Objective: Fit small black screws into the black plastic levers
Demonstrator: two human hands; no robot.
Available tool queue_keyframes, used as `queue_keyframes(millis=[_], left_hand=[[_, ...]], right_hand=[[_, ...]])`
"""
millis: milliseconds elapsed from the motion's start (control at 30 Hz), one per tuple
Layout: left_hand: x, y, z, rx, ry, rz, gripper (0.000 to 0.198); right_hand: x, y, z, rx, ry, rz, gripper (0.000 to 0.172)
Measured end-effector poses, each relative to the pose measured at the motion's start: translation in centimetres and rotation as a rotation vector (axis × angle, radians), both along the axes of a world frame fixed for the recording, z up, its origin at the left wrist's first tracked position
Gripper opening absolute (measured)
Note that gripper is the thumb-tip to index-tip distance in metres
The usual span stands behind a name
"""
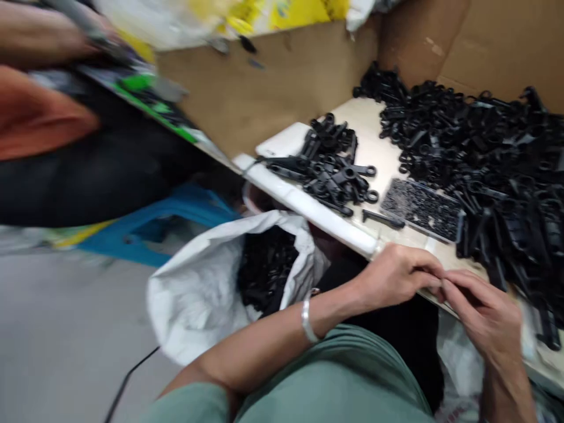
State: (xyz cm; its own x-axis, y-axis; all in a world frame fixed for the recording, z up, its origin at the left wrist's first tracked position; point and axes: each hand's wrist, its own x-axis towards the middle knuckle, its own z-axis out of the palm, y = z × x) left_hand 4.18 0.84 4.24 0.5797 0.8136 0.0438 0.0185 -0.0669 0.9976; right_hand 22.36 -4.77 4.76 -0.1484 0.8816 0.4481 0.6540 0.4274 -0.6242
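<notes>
At the table's front edge my left hand [399, 276] and my right hand [489, 308] meet, fingertips pinched together. Whatever lies between the fingers is too small or hidden to make out. Just beyond them a shallow clear tray [425, 205] holds many tiny dark pieces. A single black plastic part [383, 219] lies left of that tray. Farther left sits a small heap of black plastic parts with ring-shaped ends [337, 170]. A much larger pile of similar black parts [480, 135] covers the right side of the table.
An open white sack [198, 294] with black pieces inside stands below the table edge at left. Cardboard walls [273, 88] border the table. Beside a blue plastic stool [132, 235], another person's arm [48, 35] reaches in at upper left. Yellow and clear plastic bags [282, 14] lie behind the cardboard.
</notes>
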Motion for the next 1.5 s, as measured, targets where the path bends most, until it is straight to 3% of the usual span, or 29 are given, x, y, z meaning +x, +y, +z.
queue_keyframes(millis=[133,233,333,433,567,667,867,1233,1400,1500], left_hand=[[-0.1,0.4,-1.1,0.197,0.130,-0.050,0.011],[-0.4,0.4,-1.5,0.230,0.166,-0.056,0.012],[-0.7,0.1,-1.1,0.254,0.159,-0.056,0.012],[-1.4,0.1,-0.4,0.423,0.206,-0.037,0.015],[-2.6,0.3,0.0,0.747,0.488,-0.004,0.016],[-2.9,0.4,-0.5,0.870,0.677,-0.066,0.016],[-2.2,-0.4,-1.8,0.852,0.675,-0.087,0.016],[-2.0,-0.8,-2.2,0.854,0.625,-0.054,0.017],[-2.1,-1.0,-2.1,0.846,0.587,-0.027,0.024],[-2.1,-1.0,-2.2,0.830,0.568,-0.029,0.023]], right_hand=[[0.7,0.4,-1.1,0.051,-0.089,0.011,0.004],[0.1,0.4,-1.2,0.053,-0.123,0.009,0.005],[-0.5,0.3,-1.0,0.063,-0.114,-0.048,0.009],[-0.3,-0.1,-1.2,0.014,-0.075,-0.145,0.006],[1.1,-0.8,-1.5,-0.072,-0.054,-0.284,0.004],[1.6,-1.0,-1.6,-0.057,-0.136,-0.250,0.007],[1.2,-1.1,-1.5,0.064,-0.336,-0.161,0.007],[-0.4,-0.9,-1.8,0.118,-0.522,-0.090,0.006],[-0.6,-0.8,-1.6,0.085,-0.644,-0.074,0.007],[-1.5,-1.0,-0.9,0.013,-0.768,-0.088,0.019]])
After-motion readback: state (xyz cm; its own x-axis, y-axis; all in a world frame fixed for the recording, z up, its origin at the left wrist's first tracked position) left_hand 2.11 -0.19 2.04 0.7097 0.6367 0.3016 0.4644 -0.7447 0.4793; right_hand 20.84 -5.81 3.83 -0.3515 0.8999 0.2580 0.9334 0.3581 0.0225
